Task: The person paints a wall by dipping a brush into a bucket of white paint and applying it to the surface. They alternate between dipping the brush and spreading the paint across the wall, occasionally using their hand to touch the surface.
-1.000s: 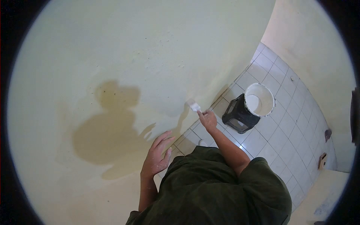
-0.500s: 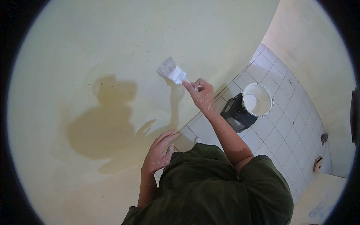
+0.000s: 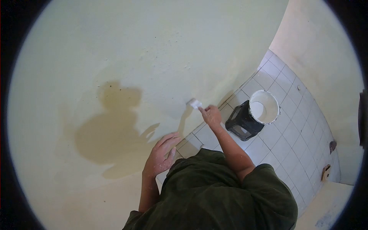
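My right hand (image 3: 211, 116) is closed around the handle of a paintbrush (image 3: 195, 103) coated in white paint. The bristles point left against the pale wall (image 3: 153, 69), low down near the floor; whether they press on it is hard to tell. White specks dot my right hand and forearm. My left hand (image 3: 160, 156) has its fingers stretched out and holds nothing. It hovers in front of my body, close to the wall, with whitish dust on the skin.
A white paint bucket (image 3: 264, 107) with a smeared rim sits on a black crate-like stand (image 3: 243, 124) on the tiled floor (image 3: 283, 134). Farther right lie a small wooden piece (image 3: 326, 173) and a dark lump (image 3: 332, 146). Another wall (image 3: 322, 53) bounds the right side.
My right hand has brought the paintbrush down the wall, toward the floor and slightly right. My left hand stays nearly in place, fingers still extended.
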Demonstrator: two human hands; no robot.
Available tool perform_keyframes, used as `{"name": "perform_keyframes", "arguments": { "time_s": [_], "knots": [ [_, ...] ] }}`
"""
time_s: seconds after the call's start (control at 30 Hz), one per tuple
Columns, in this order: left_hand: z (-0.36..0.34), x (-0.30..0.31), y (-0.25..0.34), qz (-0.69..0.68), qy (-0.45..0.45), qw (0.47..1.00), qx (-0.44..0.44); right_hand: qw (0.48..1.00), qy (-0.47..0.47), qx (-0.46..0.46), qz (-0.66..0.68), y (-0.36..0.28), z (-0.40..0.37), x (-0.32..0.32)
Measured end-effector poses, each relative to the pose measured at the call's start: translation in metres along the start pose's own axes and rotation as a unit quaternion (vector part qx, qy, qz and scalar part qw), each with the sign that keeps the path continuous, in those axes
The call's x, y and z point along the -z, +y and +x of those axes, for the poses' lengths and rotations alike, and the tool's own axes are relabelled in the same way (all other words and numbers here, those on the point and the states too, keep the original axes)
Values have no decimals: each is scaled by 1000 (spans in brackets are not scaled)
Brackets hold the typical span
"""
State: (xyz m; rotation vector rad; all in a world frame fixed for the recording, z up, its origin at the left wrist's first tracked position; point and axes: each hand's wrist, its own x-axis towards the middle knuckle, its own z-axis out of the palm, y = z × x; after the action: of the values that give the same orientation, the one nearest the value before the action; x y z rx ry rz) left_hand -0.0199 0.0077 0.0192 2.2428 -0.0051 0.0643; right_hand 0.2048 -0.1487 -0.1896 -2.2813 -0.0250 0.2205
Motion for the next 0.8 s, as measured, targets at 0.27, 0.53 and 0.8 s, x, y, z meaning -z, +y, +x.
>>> {"name": "perform_keyframes", "arguments": {
  "time_s": [0.27,0.53,0.8],
  "knots": [
    [3,-7,-4,9,-6,1000,-19,939,58,113,321,-161,-37,151],
    [5,-13,5,-3,-23,999,-25,956,66,113,263,-48,15,24],
    [-8,-11,4,-1,-16,1000,-1,999,-26,-23,-21,90,1,-49]
  ]
}}
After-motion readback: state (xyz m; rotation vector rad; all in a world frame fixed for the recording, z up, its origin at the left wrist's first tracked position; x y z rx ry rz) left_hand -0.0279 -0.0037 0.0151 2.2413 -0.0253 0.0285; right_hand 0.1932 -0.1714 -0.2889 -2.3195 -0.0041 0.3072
